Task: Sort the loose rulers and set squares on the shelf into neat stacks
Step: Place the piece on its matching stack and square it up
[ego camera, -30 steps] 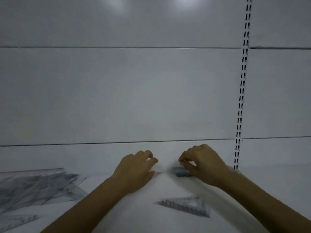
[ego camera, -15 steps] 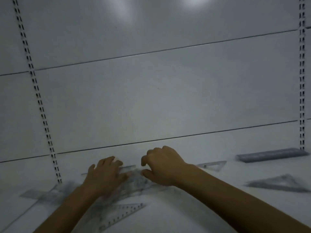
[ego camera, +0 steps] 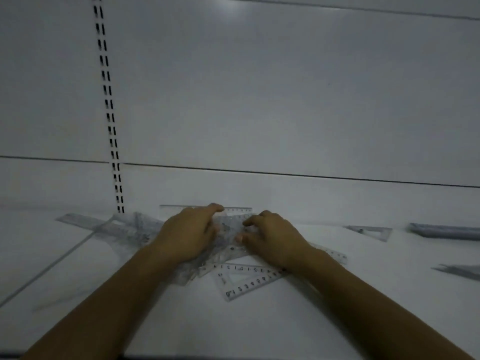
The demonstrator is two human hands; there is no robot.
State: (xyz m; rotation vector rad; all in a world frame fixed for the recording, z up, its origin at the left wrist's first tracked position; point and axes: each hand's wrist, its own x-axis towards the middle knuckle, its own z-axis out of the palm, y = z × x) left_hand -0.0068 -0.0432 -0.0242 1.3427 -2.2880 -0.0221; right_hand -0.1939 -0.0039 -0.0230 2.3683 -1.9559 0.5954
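Two hands: left hand [ego camera: 189, 233] presses the heap of clear rulers and set squares [ego camera: 230, 246] on the shelf [ego camera: 259, 323], right hand [ego camera: 273, 238] pinches into it. Risk: slick overlapping plastic may slide, scattering pieces when lifted.

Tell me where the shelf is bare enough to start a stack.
Bare shelf lies in front of the near set square, and between the right hand and the small set square. Crowded: the pile around the left hand.
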